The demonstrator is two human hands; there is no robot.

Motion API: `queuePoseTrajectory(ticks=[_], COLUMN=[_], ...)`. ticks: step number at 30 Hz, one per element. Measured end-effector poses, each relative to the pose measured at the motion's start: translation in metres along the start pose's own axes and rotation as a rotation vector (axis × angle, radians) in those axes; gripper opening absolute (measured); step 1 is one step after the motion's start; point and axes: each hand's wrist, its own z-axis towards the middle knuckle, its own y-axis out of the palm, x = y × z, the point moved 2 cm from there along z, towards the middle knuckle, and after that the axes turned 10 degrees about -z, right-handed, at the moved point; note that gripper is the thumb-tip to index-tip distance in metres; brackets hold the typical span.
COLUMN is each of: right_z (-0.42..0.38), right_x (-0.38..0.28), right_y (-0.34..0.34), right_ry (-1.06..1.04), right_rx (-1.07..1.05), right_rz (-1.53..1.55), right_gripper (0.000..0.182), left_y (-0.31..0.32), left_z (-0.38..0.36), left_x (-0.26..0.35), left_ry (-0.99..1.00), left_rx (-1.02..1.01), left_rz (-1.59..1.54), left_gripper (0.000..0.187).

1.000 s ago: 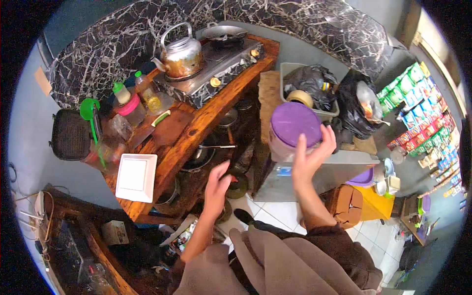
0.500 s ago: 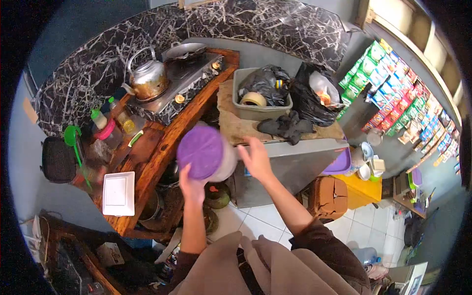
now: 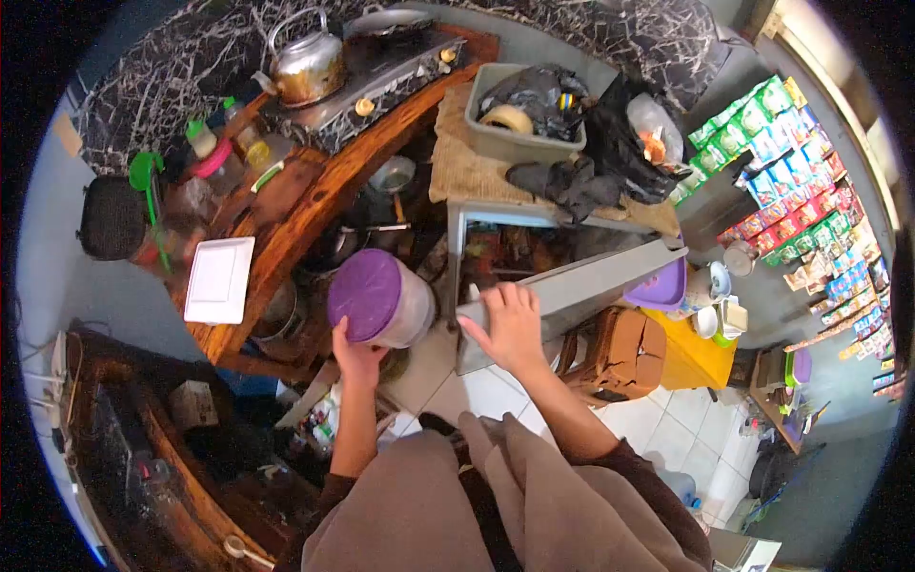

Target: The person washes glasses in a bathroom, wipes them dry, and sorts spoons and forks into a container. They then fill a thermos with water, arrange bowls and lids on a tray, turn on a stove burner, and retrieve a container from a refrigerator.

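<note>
A clear plastic tub (image 3: 412, 310) with a purple lid (image 3: 365, 297) is tilted in my left hand (image 3: 356, 360). My left fingers curl around its lower side and lid rim. My right hand (image 3: 512, 329) grips the top edge of a small grey refrigerator door (image 3: 596, 278), its fingers over the edge. The door stands partly open, and behind it the dim refrigerator interior (image 3: 515, 248) shows reddish-brown contents that I cannot make out. The tub hangs to the left of the opening, apart from the door.
On top of the refrigerator stand a grey basin (image 3: 524, 143) with tape and black plastic, dark gloves (image 3: 567, 181) and a black bag (image 3: 624, 133). A wooden counter (image 3: 372, 157) at left bears a stove and kettle (image 3: 307, 67). A brown case (image 3: 620, 357) stands right of the door.
The refrigerator door has swung from shut to partly open, with my right hand now on its edge. The tub has moved slightly lower in the view, still in my left hand.
</note>
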Motion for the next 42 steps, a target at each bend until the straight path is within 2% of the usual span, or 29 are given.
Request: queuePoseTrajectory(ticks=[3, 5, 7, 9, 12, 16, 17, 19, 20, 24, 28, 31, 34, 37, 39, 40, 41, 42], right_z=[-0.045, -0.069, -0.088, -0.106, -0.130, -0.145, -0.147, -0.148, -0.147, -0.140, -0.130, -0.116, -0.095, -0.061, -0.027, -0.011, 0.004, 0.016], right_x=[0.004, 0.011, 0.018, 0.027, 0.042, 0.054, 0.055, 0.057, 0.057, 0.054, 0.047, 0.037, 0.027, 0.012, 0.004, 0.001, 0.001, 0.004], right_y=[-0.030, -0.051, -0.069, -0.081, -0.094, -0.107, -0.110, -0.109, -0.108, -0.103, -0.091, -0.082, -0.063, -0.036, -0.018, -0.011, -0.002, 0.015], right_ry=[0.016, 0.040, 0.075, 0.090, 0.090, 0.090, 0.102, 0.111, 0.094, 0.169, 0.210, 0.223, 0.236, 0.256, 0.241, 0.247, 0.196, 0.120], right_rx=[-0.061, -0.104, -0.193, -0.180, -0.177, -0.180, -0.166, -0.185, -0.154, -0.168, -0.119, -0.137, -0.044, 0.021, 0.107, 0.183, 0.144, 0.075], right_rz=[0.023, 0.018, 0.098, 0.072, 0.084, 0.164, 0.155, 0.172, 0.179, 0.237, 0.231, 0.239, 0.202, 0.154, 0.153, 0.158, 0.171, 0.156], right_gripper=[0.040, 0.034, 0.027, 0.026, 0.020, 0.014, 0.014, 0.013, 0.012, 0.013, 0.013, 0.013, 0.012, 0.013, 0.016, 0.020, 0.032, 0.034], left_y=[0.001, -0.015, -0.004, 0.014, 0.066, 0.108, 0.126, 0.148, 0.150, 0.177, 0.200, 0.202, 0.181, 0.125, 0.094, 0.078, 0.074, 0.069], left_z=[-0.017, -0.014, -0.016, -0.008, 0.022, 0.115, 0.125, 0.155, 0.184, 0.245, 0.295, 0.296, 0.256, 0.189, 0.150, 0.139, 0.125, 0.116], left_x=[-0.025, -0.052, -0.073, -0.098, -0.135, -0.195, -0.201, -0.220, -0.231, -0.255, -0.260, -0.253, -0.233, -0.186, -0.144, -0.127, -0.108, -0.093], left_ry=[-0.050, -0.203, -0.233, -0.326, -0.256, 0.215, 0.210, 0.254, 0.242, 0.198, -0.080, -0.249, -0.344, -0.422, -0.303, -0.286, -0.097, 0.008], left_rx=[0.064, 0.039, 0.020, 0.022, -0.058, -0.033, -0.053, 0.296, 0.259, 0.380, 0.181, 0.008, -0.194, -0.507, -0.703, -0.543, -0.592, -0.524], left_rz=[0.069, 0.106, 0.117, 0.104, 0.017, 0.287, 0.291, 0.411, 0.373, 0.457, 0.426, 0.508, 0.714, 0.840, 0.882, 0.837, 0.791, 0.717], left_gripper=[0.072, 0.072, 0.068, 0.062, 0.052, 0.055, 0.055, 0.063, 0.071, 0.073, 0.066, 0.061, 0.056, 0.051, 0.040, 0.035, 0.033, 0.032])
